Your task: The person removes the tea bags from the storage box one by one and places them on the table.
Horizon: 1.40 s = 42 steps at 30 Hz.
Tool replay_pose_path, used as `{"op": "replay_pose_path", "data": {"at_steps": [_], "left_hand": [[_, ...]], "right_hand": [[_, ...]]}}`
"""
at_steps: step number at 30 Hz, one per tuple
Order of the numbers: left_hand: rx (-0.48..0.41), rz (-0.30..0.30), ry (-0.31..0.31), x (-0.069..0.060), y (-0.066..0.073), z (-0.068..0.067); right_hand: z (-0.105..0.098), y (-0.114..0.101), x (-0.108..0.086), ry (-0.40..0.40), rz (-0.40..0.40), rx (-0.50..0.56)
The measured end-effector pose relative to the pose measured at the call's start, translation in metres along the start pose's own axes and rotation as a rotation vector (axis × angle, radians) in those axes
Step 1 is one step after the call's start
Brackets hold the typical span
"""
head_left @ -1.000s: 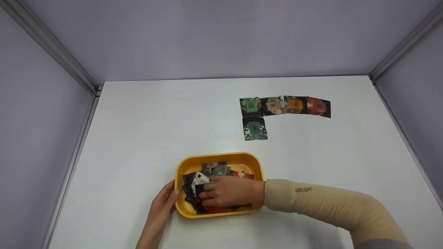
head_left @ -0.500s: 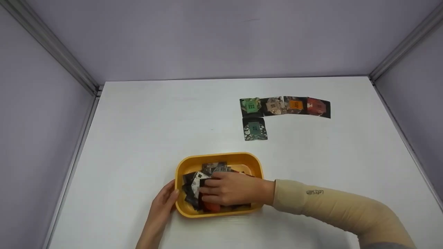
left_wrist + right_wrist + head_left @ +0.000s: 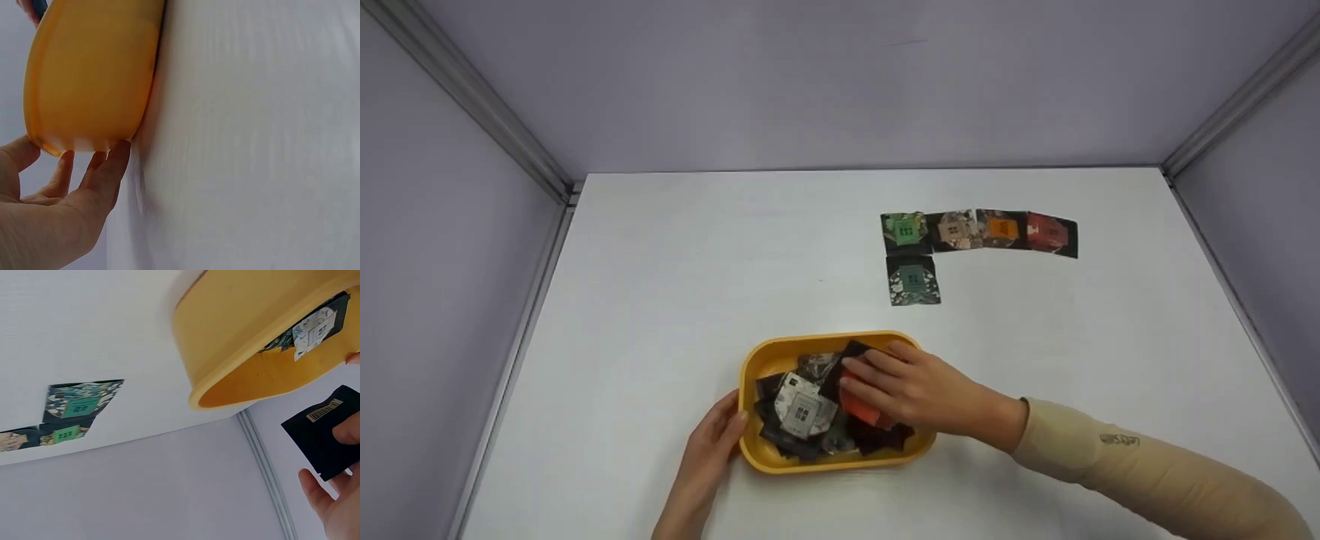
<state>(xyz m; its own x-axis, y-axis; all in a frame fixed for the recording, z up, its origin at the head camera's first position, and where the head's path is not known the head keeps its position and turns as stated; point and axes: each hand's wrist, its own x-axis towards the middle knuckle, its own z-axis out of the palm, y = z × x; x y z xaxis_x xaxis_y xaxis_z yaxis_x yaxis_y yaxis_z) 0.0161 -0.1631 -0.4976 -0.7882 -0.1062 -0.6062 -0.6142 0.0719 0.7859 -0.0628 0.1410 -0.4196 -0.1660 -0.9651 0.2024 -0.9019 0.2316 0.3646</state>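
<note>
A yellow tub [image 3: 780,466] holds a heap of dark packets, with a white-patterned packet [image 3: 804,409] on top at the left. My left hand [image 3: 712,442] grips the tub's left end, thumb at the rim; the left wrist view shows the fingers [image 3: 107,174] against its outer wall. Over the tub's right half my right hand [image 3: 922,386] pinches a black and red packet [image 3: 856,401]. In the right wrist view, that packet's black back [image 3: 320,433] with a barcode faces the camera, the thumb lying across it.
Behind the tub, four packets lie edge to edge in a row on the white table [image 3: 660,300], from a green one [image 3: 905,231] at the left to a red one [image 3: 1048,232] at the right. A teal packet [image 3: 913,279] lies in front of the green one. Walls enclose the table.
My right hand has moved right and back from the heap with the red packet, uncovering the white-patterned packet. The left hand and tub have stayed in place.
</note>
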Motion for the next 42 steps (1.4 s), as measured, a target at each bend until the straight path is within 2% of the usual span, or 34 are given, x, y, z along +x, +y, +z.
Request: {"op": "replay_pose_path", "data": {"at_steps": [5,12,17,20,26,34,42], "left_hand": [[0.005,-0.002,0.007,-0.001,0.0,-0.001],[-0.003,-0.014,0.004,-0.002,-0.001,-0.003],[-0.013,0.01,0.0,-0.003,-0.002,-0.005],[-0.02,0.0,-0.002,-0.002,-0.002,-0.004],[-0.012,-0.016,-0.008,-0.001,-0.001,-0.004],[-0.006,-0.007,-0.012,-0.001,0.0,-0.003],[-0.023,-0.003,-0.013,0.0,0.0,0.0]], "right_hand": [[0.0,0.011,-0.022,0.029,0.117,0.033],[0.013,0.025,-0.046,0.11,0.297,0.137],[0.024,0.041,-0.06,0.085,0.477,0.185],[0.03,0.05,-0.07,0.057,0.545,0.186],[0.043,0.072,-0.086,0.026,0.615,0.142],[0.06,0.104,-0.097,-0.004,0.65,0.083],[0.079,0.116,-0.104,-0.13,0.729,0.078]]}}
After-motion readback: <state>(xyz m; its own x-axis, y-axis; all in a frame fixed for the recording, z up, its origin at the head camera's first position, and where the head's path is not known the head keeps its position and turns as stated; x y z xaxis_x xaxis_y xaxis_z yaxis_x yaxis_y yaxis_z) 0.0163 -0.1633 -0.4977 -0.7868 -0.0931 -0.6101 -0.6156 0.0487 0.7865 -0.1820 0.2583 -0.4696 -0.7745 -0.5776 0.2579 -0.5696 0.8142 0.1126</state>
